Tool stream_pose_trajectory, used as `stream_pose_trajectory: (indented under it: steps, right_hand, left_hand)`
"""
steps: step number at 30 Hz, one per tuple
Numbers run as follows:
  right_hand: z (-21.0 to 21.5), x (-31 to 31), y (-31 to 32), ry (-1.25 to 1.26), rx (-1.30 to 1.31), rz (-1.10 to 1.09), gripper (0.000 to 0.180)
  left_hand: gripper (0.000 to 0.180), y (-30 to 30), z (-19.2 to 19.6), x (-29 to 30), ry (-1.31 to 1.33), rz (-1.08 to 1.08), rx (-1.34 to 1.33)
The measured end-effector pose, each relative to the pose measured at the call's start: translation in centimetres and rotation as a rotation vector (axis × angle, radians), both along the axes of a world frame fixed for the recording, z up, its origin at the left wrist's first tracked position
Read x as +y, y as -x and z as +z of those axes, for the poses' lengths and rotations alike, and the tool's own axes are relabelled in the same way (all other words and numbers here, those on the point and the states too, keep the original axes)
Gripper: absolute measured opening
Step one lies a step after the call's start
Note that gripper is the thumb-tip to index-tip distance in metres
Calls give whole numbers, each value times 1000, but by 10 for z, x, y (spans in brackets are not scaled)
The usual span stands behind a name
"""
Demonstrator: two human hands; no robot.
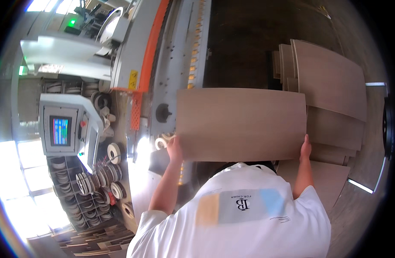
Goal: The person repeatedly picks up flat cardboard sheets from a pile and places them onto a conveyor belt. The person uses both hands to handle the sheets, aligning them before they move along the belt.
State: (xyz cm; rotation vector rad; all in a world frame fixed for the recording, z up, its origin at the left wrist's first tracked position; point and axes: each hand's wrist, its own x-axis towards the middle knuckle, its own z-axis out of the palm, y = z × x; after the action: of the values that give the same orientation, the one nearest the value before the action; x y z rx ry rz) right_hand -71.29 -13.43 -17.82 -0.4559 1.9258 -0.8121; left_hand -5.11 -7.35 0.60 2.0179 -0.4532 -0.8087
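Note:
A flat rectangular brown board (242, 122) spans the space in front of my chest, held by both hands. My left hand (175, 150) grips its left edge close to the near corner. On the opposite edge, also toward the near corner, my right hand (306, 148) is closed around the side. Most of the fingers are hidden beneath or behind the board. The board's left edge lies beside the machine's grey bed (167, 81), over its near end; whether it touches the bed I cannot tell.
Several brown boards (328, 77) stand in stacks on the right, close to my right hand. Left of the bed runs a machine housing with an orange strip (154, 38). A control panel (60, 129) and rolls of edge banding (114, 152) are farther left.

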Motion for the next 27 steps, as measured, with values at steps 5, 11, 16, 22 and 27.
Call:
stream_pose_trajectory:
  steps: [5,11,16,22,27]
  right_hand:
    - [64,24,-98,32,18,9,74]
    - [78,74,-165,116,-51,192,63]
    - [115,113,-237,34,-165,255,54]
    - [171,145,-307,-29,-633,120,47]
    - [119,162,-295,-15,-369,353,49]
  left_hand:
    - [38,-71,-17,62,-145,7,-364]
    - [51,-128,0,119,-191,-148,-947]
    - [58,-121,11,159,-64,-40,-998]
    - [78,-75,-22,192,78,211,-481]
    - [89,-42,-7,187,211,245,333]
